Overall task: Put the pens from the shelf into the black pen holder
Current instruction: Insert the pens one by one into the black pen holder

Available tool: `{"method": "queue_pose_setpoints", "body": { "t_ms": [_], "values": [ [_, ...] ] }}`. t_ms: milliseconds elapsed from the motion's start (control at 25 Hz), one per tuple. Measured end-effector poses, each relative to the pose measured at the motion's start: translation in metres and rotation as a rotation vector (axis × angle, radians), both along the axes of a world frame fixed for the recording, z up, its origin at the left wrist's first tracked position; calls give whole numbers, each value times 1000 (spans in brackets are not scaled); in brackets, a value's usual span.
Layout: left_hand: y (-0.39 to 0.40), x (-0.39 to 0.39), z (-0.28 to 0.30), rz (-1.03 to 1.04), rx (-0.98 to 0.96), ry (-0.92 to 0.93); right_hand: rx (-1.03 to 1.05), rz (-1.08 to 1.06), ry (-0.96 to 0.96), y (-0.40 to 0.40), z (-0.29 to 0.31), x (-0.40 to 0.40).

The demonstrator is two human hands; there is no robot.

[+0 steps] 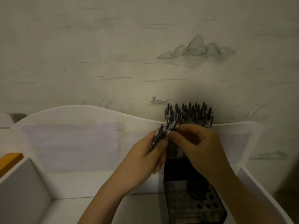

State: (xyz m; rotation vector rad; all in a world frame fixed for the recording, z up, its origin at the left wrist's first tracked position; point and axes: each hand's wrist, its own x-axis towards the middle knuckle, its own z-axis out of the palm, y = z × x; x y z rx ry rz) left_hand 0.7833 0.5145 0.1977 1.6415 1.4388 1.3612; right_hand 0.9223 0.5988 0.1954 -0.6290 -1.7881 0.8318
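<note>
While the left hand [150, 152] holds a small bunch of pens [159, 135] with its fingers curled round them, the right hand [195, 143] pinches the top of one pen from that bunch. The two hands are close together, touching at the pens.

The black pen holder [192, 204] stands on the white shelf [84, 183], right under the hands. Its top is full of little round holes. At the back of it, a row of pens [189, 113] already stands up straight. The holes at the front look free.

I think this is the step where one pen is picked out of the bunch to go into a hole. Many pens are in, and a few are left.

Next, the right hand would need to pull that one pen away from the others. Then it has to turn the pen so the tip points down and line it up over a free hole. The left hand should keep its grip, or the other pens could slip.
</note>
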Motion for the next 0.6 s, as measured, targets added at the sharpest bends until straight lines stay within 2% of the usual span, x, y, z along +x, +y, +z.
{"method": "queue_pose_setpoints", "body": {
  "t_ms": [120, 200, 280, 400, 600],
  "values": [
    [-2, -12, -3, 42, -20, -42, -193, 20, 243, 6, 14, 2],
    [-4, -20, -6, 96, -24, -36, -142, -17, 362, 7, 27, 7],
    [-6, -26, -9, 141, -2, -1, 22, -95, 323, 7, 37, 11],
    [-7, -32, -12, 205, 38, 90, 205, -180, 140, 6, 40, 10],
    [-9, -35, -10, 254, 48, 148, 273, -236, 53, 11, 38, 1]
  ]
}}
